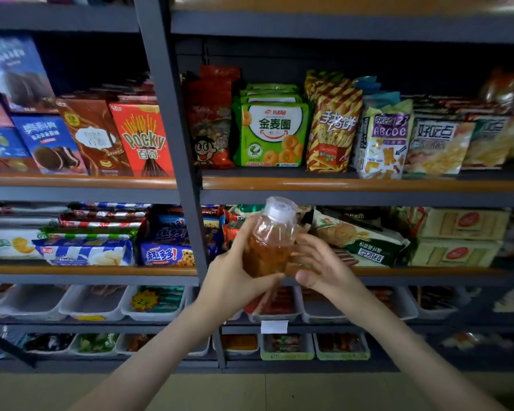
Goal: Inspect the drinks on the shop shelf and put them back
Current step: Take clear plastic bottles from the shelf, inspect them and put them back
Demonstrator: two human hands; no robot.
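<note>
A clear plastic drink bottle (272, 241) with amber liquid and a white cap is held in front of the second shelf, tilted slightly to the right. My left hand (235, 277) grips its lower body from the left, thumb across the front near the base. My right hand (321, 265) holds the bottle's right side, fingers curled round it and thumb below. The bottle's base is hidden behind my hands.
Grey metal shelving (172, 114) with orange edge strips (339, 183) carries snack boxes such as Pocky (143, 140) and green snack bags (270, 134) above. Biscuit packs (83, 250) fill the middle shelf. White trays (92, 304) of small snacks sit below. Tan floor runs along the bottom.
</note>
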